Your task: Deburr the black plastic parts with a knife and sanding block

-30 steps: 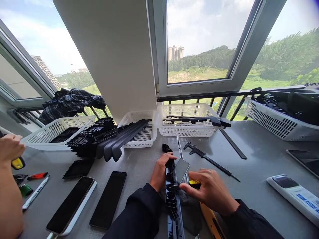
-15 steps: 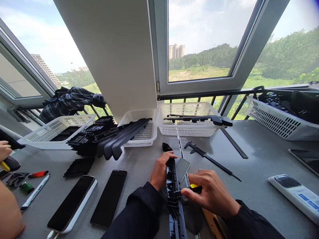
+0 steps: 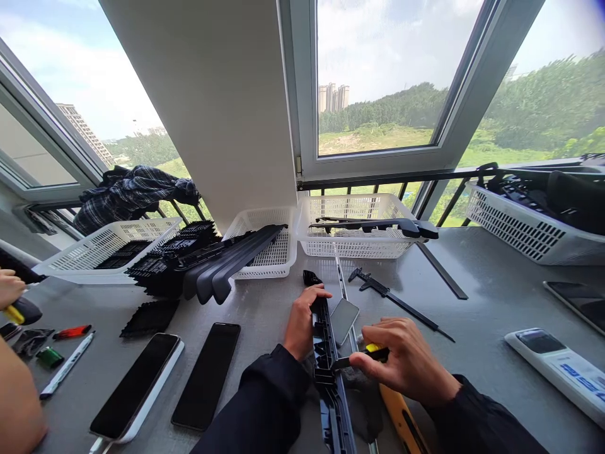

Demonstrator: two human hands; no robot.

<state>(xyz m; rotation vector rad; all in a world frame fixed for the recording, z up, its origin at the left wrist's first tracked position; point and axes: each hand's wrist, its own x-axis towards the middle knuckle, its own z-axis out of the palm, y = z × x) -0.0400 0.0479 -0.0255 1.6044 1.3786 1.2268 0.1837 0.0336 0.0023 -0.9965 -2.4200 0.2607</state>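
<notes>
My left hand (image 3: 300,323) is wrapped round a long black plastic strip (image 3: 326,369) that lies lengthwise on the grey table (image 3: 477,296). My right hand (image 3: 406,369) pinches a small yellow-and-black tool (image 3: 366,354) whose tip rests against the strip's right edge. A small grey flat plate (image 3: 344,320) lies just right of the strip, above my right hand. A yellow-orange handle (image 3: 401,419) lies under my right wrist.
Two dark phones (image 3: 137,384) (image 3: 207,375) lie at front left, a white device (image 3: 558,369) at right. White baskets (image 3: 354,249) with black strips line the window; a black caliper (image 3: 397,302) lies past my hands. Another person's hand (image 3: 12,296) holds a yellow-and-black tool at far left.
My right hand has slid the small tool slightly right and away along the strip. The other person's hand at far left dropped lower with its tool.
</notes>
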